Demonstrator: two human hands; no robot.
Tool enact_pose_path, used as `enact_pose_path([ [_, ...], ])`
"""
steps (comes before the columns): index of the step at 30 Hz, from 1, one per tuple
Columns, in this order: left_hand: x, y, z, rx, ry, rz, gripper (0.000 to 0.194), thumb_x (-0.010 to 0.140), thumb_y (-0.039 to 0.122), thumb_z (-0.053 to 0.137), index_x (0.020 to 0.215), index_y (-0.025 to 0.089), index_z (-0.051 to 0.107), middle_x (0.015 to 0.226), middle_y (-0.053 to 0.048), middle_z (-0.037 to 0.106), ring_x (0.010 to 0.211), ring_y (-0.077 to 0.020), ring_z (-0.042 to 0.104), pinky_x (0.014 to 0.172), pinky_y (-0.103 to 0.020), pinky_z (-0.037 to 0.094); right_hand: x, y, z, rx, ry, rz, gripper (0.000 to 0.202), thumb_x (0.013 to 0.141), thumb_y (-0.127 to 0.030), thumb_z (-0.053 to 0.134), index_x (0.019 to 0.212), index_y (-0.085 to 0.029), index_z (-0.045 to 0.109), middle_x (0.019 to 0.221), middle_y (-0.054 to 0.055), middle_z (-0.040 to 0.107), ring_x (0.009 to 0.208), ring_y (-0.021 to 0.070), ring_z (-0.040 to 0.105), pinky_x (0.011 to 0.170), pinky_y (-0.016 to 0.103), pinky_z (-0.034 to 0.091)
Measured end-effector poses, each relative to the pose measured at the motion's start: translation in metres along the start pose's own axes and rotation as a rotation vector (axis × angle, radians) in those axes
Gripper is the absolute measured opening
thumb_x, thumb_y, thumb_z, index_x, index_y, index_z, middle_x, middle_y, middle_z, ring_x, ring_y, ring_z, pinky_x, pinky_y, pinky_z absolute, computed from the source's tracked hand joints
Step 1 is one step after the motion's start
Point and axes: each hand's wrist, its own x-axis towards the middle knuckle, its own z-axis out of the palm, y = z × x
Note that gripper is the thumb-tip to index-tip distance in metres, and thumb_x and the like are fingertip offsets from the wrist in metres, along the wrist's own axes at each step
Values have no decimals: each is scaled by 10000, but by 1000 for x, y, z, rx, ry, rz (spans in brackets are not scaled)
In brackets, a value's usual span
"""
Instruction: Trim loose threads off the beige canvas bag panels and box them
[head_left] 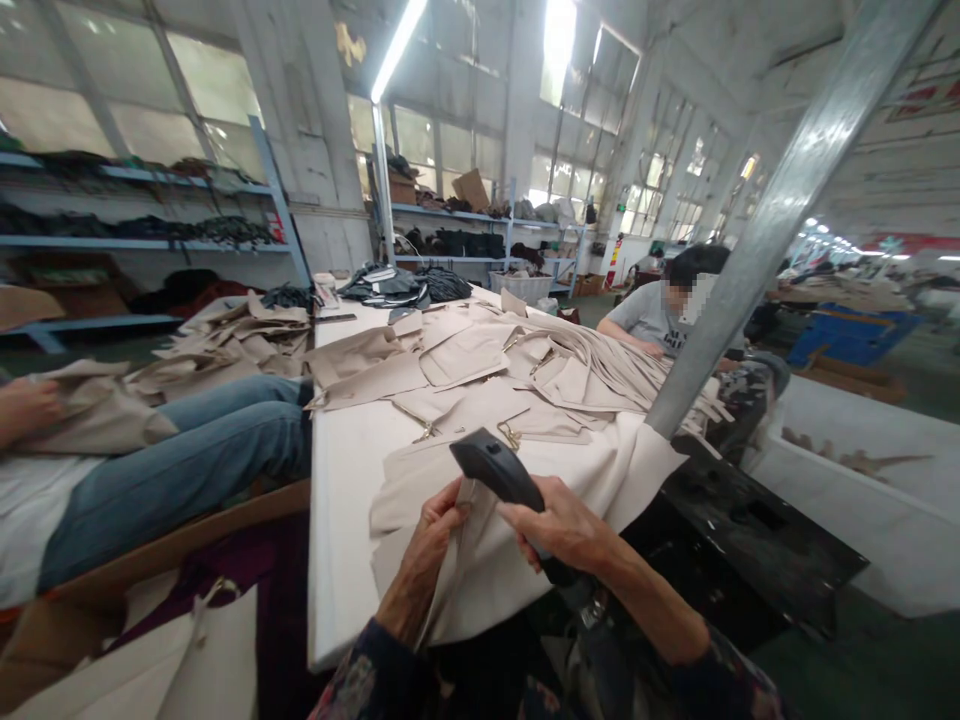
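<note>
Lower centre: curved black plastic tool [501, 467] gripped by right hand [561, 525]; thin beige leather-like piece [448, 580] pinched in left hand [433, 535], just below tool's head. Flat beige sheets [465, 355] piled mid-frame.

Dark blue, flower-patterned sleeves [369, 672]

- Daylight through tall window panes [558, 52], the brightest blown to white; tube lamp [398, 50] overhead, glaring
- Pale tabletop [341, 540] evenly lit, shadows soft; deep dark beneath its edge
- Metal pole [795, 200] catches bright sheen; leans, wide-lens stretch strong toward frame edges
- Left hand [433, 528] and right hand [561, 522] readable, slightly soft; neighbour's hand [30, 410] at left edge smeared
- Far hall lamps [817, 228] hazy; distant detail lost; pixel blocks mask a co-worker [643, 315]
</note>
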Motion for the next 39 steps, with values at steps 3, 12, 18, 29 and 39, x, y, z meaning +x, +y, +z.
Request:
enact_pose_path([
  [3,-8,2,0,-60,-1,-54,528,672,215,633,1195,178,576,937,-75,718,751,-234,670,583,-274,497,10,-6,-14,-19,126,-27,262,799,-406,508,700,-167,469,486,-34,510,383,88,482,363,191,424],
  [12,-3,10,0,-57,113,8,433,629,193,668,1060,152,662,927,-75,722,820,-244,664,721,-313,507,-35,5,-17,47,-92,6,241,816,-391,504,754,-161,472,513,-43,514,379,72,473,376,172,408],
  [18,-12,14,8,91,76,-11,381,680,241,635,1049,151,661,819,-56,729,667,-206,659,579,-262,480,-24,3,-5,27,-25,-18,193,811,-351,489,757,-166,472,487,-43,507,381,80,475,363,172,409],
  [29,6,100,8,251,472,409,311,706,298,544,987,215,647,920,10,701,966,-195,603,811,-238,472,-62,-4,-63,-18,261,-40,291,812,-440,498,692,-182,444,477,-43,506,391,100,495,395,207,428],
  [39,-51,17,-70,669,315,-199,267,659,382,618,513,165,561,390,1,506,359,-140,470,426,-254,379,-62,42,-56,-31,103,53,273,832,-418,470,695,-183,452,475,-54,504,371,94,485,382,193,408],
])
